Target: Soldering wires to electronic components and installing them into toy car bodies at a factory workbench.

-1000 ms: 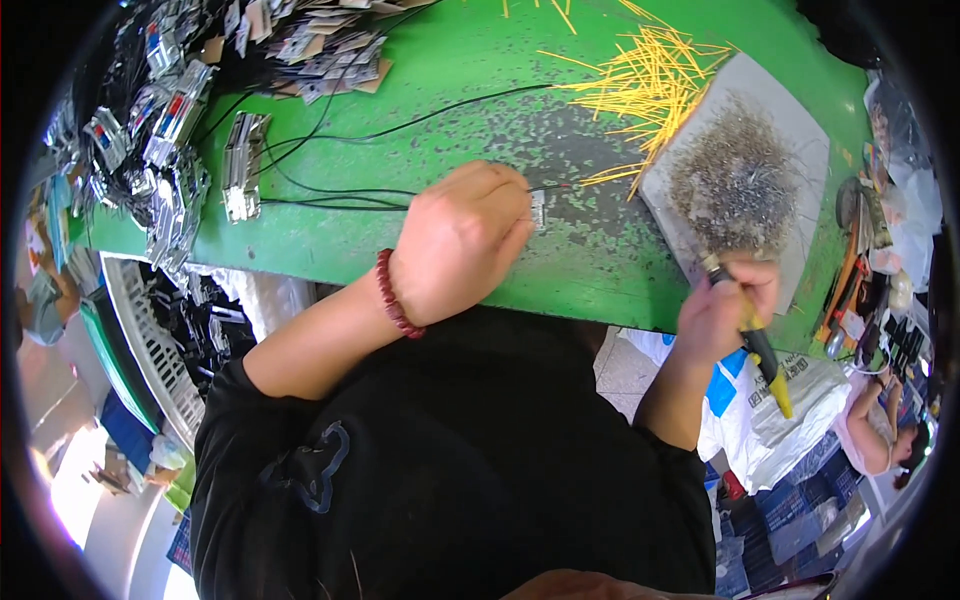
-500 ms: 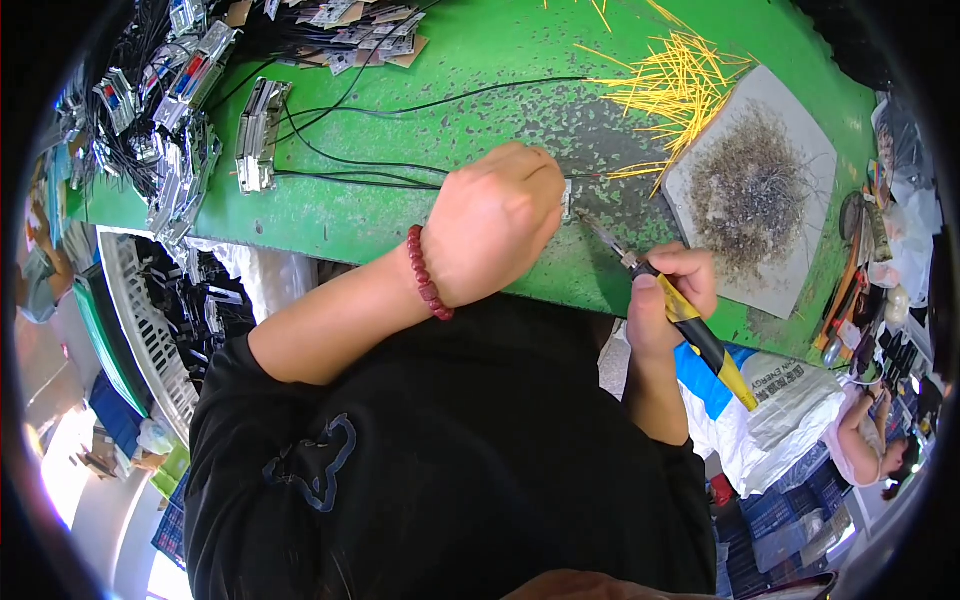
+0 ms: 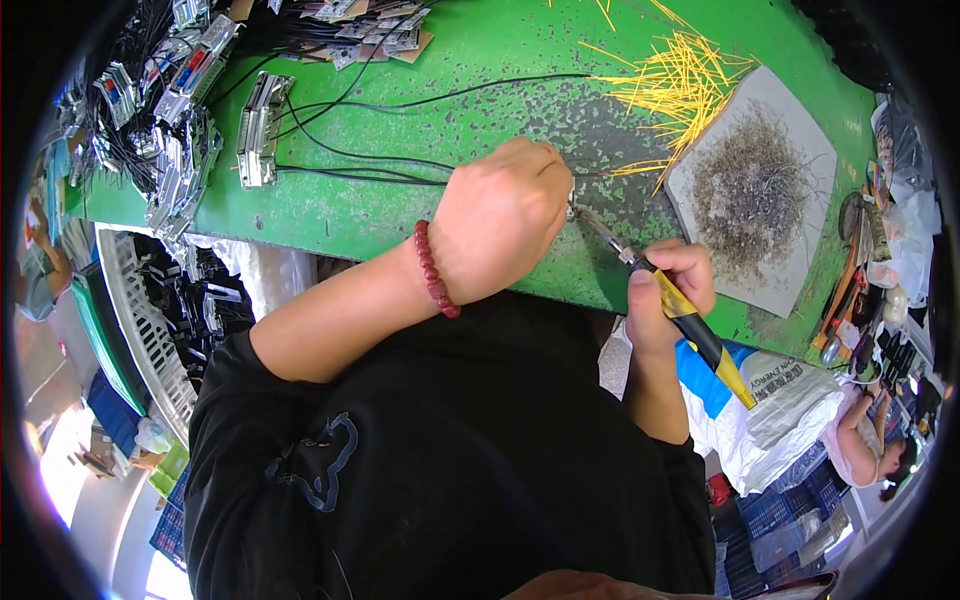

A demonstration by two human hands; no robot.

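My right hand (image 3: 672, 292) grips a yellow-and-black soldering iron (image 3: 712, 348) like a pen, its tip pointing up and left. The tip meets or nearly meets a small shiny piece (image 3: 571, 208) at the edge of my left hand (image 3: 510, 215). That left hand is curled, knuckles up, over the green table, and its fingertips are hidden beneath it, so what they pinch cannot be made out. Thin black cables (image 3: 375, 172) run under it from a silver metal bracket assembly (image 3: 260, 130) on the left. A red bead bracelet circles my left wrist.
Yellow thin sticks or wires (image 3: 685, 85) lie scattered at the back right. Beside them, a grey board (image 3: 815, 190) carries a dark heap of wire scraps. Metal assemblies with black cables (image 3: 185, 110) pile up at the back left. A white plastic crate (image 3: 125, 290) stands below the table's left edge.
My left hand has shifted slightly to the right, and the small piece by its fingers now shows less. The soldering iron has barely moved.
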